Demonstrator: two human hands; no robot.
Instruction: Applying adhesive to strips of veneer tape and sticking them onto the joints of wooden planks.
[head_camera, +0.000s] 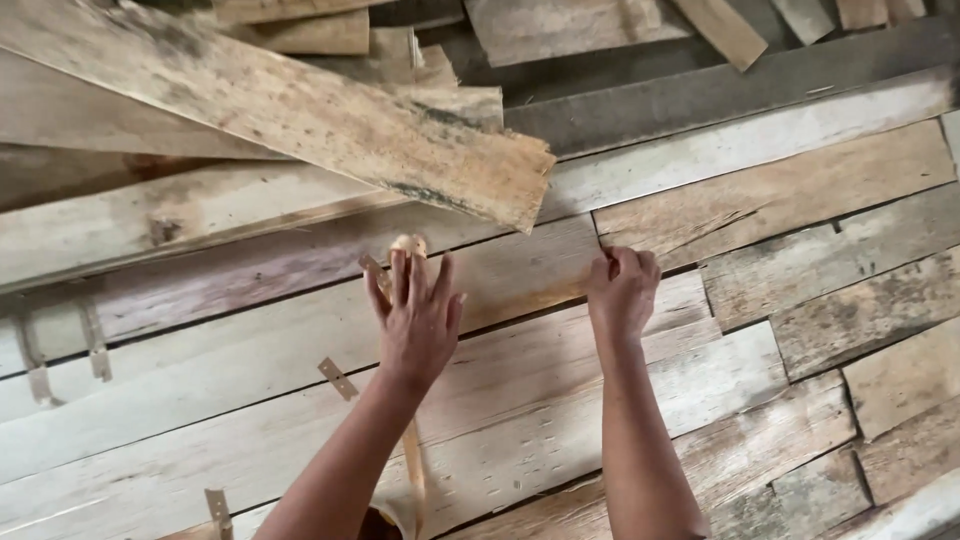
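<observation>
The left hand (418, 318) is raised with its fingers spread wide, and pressed against them is a thin strip of wood (405, 262). The strip's curled top pokes up past the fingertips, and it runs down behind the palm to show again below the wrist, near the bottom edge. Whether the thumb pinches it or the fingers merely lie against it, I cannot tell.

The right hand (621, 290) is just to the right, apart from the left, its fingers curled shut on the end edge of a pale plank (520, 268). That plank lies flat between the two hands, and its far right corner sits under those knuckles.

Both hands are over a surface (250, 400) of worn boards laid side by side, pale and stapled in places. A few short strip ends (337, 378) stick up from the seams to the left.

Beyond the hands, far and left, a broad weathered board (300, 110) lies loose and slanted across the others, its dark-stained end just above the strip. More loose boards (560, 25) are piled at the far edge.
</observation>
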